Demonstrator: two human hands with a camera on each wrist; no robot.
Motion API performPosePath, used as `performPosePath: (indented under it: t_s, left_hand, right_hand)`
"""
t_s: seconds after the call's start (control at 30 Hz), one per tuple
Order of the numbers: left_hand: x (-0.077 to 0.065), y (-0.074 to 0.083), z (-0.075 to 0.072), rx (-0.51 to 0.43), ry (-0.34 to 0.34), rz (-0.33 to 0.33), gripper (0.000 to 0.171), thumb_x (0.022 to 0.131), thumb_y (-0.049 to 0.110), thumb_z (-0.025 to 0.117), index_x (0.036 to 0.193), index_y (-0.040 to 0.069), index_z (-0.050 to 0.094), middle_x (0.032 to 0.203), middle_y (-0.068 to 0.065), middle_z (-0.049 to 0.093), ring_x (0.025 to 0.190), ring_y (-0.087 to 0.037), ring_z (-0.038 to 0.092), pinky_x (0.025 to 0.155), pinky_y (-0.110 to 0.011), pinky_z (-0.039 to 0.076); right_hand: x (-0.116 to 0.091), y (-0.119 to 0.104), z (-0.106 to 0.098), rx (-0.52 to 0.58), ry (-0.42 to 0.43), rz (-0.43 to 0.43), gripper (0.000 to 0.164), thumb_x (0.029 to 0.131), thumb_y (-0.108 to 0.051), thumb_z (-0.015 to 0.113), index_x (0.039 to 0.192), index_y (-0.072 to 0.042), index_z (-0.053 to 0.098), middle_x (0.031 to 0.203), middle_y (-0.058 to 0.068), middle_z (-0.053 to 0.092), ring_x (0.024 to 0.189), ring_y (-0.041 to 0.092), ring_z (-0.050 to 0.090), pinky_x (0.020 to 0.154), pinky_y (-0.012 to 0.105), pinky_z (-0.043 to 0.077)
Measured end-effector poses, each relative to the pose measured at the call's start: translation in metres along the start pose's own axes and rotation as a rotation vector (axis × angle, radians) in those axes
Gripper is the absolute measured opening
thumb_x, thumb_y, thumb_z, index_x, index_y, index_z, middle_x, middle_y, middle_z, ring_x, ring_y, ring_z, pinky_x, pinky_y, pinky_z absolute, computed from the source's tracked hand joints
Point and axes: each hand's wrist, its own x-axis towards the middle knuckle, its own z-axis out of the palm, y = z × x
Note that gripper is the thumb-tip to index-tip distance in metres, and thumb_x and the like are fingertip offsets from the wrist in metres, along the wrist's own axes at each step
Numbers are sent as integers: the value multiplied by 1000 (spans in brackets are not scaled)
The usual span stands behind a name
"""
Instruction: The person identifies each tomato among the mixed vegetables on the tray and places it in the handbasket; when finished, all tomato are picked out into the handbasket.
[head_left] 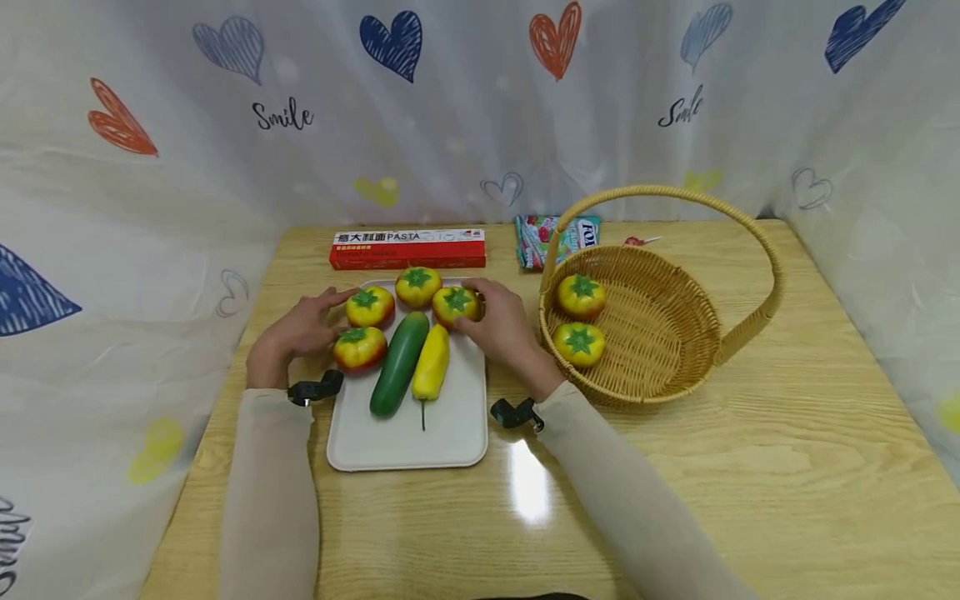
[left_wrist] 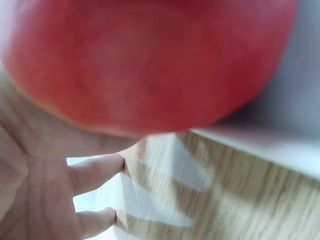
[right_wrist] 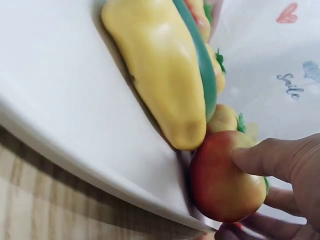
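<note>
We seem to be at the gripping step: our right hand (head_left: 506, 327) pinches a tomato (head_left: 452, 307) on the tray's (head_left: 408, 450) far right, our left hand (head_left: 302, 328) spread beside two other tomatoes (head_left: 369, 310). Lifting would call for clearing the yellow pepper (head_left: 431, 367); the basket's (head_left: 647, 337) raised handle (head_left: 660, 192) could obstruct.

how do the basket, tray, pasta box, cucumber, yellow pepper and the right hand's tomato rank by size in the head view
Basket, handle included
Tray
Pasta box
Cucumber
Yellow pepper and tomato: too close to rank; the right hand partly covers the tomato
</note>
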Motion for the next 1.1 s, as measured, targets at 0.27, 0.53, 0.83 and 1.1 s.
performPosePath:
  t_s: [0.27,0.53,0.83,1.1]
  left_hand:
    - [0,-2,1,19,4,7,69,98,27,60,159,29,29,167,-24,9,147,-59,-5,110,-81,5]
    - [-3,-2,2,31,4,32,68,99,26,59,159,28,29,166,-25,8,146,-61,-3,110,-81,8]
    - [-3,-3,-1,38,12,29,67,99,26,58,160,27,29,166,-26,8,145,-63,-5,110,-81,7]
    - [-1,-2,2,35,11,30,68,99,28,59,159,29,29,167,-24,8,147,-60,-5,111,-80,6]
  right_hand:
    - [-22,-6,-13,16,36,-37,61,85,-35,79,139,-18,56,129,4,61,109,17,60,96,33,55]
    - [-92,-1,-88,230,-41,-134,55,84,-25,82,134,-20,60,134,-1,58,121,16,61,98,29,55]
    - [-155,44,-170,80,10,-195,53,83,-22,83,132,-28,63,134,-7,63,114,10,65,95,16,53]
    - [-163,76,-192,-128,-9,-191,54,85,-24,82,135,-28,62,132,-5,65,110,12,67,90,19,56]
